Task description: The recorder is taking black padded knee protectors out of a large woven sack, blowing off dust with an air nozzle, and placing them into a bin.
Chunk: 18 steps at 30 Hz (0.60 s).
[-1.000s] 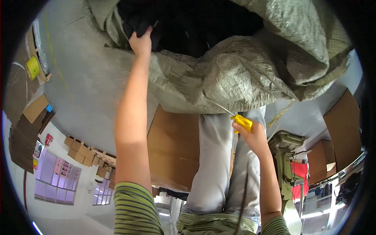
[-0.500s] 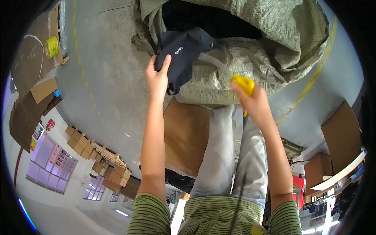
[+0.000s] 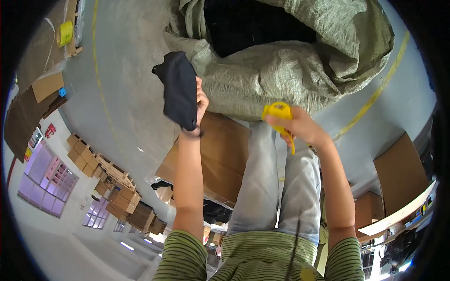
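My left hand [image 3: 201, 100] is closed on a black fabric pouch [image 3: 178, 91], held up in front of the big sack. Its plain side faces me, and most of my fingers are behind it. A thin dark loop hangs at its lower end, blurred. My right hand [image 3: 302, 127] grips a yellow tape measure [image 3: 279, 112] above my knees; a yellow strap dangles from it. No blade shows out of the case. Beyond both hands lies a large greenish woven sack [image 3: 272, 70], its mouth open on dark contents [image 3: 258, 28].
A brown cardboard sheet [image 3: 220, 159] lies beside my left leg. Yellow lines [image 3: 370, 103] cross the grey floor. Stacked cartons [image 3: 124, 201] stand along the left wall; more cardboard [image 3: 401, 173] leans at the right. A roll of yellow tape [image 3: 64, 33] sits far left.
My left hand has turned the pouch over, hiding its lettered side, and brought it left and nearer. The tape measure has moved slightly left and nearer; the blurred pale strip beside it is gone.
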Available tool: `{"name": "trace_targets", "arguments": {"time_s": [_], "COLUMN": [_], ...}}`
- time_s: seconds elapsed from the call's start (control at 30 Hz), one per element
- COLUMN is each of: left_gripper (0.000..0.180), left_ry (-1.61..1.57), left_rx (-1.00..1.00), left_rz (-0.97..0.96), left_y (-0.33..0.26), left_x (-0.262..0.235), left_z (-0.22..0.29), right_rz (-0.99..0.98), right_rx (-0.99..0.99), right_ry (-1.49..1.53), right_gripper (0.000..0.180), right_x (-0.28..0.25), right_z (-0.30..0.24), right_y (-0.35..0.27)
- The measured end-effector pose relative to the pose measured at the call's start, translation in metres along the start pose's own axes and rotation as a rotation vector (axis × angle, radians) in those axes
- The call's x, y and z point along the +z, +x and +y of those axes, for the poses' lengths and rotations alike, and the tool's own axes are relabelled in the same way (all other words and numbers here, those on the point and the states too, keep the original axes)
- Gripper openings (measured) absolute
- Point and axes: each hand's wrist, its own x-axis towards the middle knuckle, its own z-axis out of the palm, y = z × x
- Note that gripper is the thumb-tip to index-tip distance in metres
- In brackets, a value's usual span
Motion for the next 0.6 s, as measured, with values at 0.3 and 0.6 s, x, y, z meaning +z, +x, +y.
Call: {"name": "trace_targets", "arguments": {"time_s": [0.3, 0.6], "left_gripper": [0.042, 0.045], "left_ry": [0.262, 0.997], "left_rx": [-0.067, 0.466], "left_rz": [-0.068, 0.504], "left_y": [-0.029, -0.337], "left_x": [-0.066, -0.087], "left_z": [-0.016, -0.011], "right_rz": [-0.120, -0.229], "right_rx": [0.101, 0.062], "right_ry": [-0.070, -0.167], "right_gripper": [0.041, 0.041], "right_x": [-0.019, -0.045], "right_z": [0.004, 0.029], "right_y": [-0.016, -0.025]}}
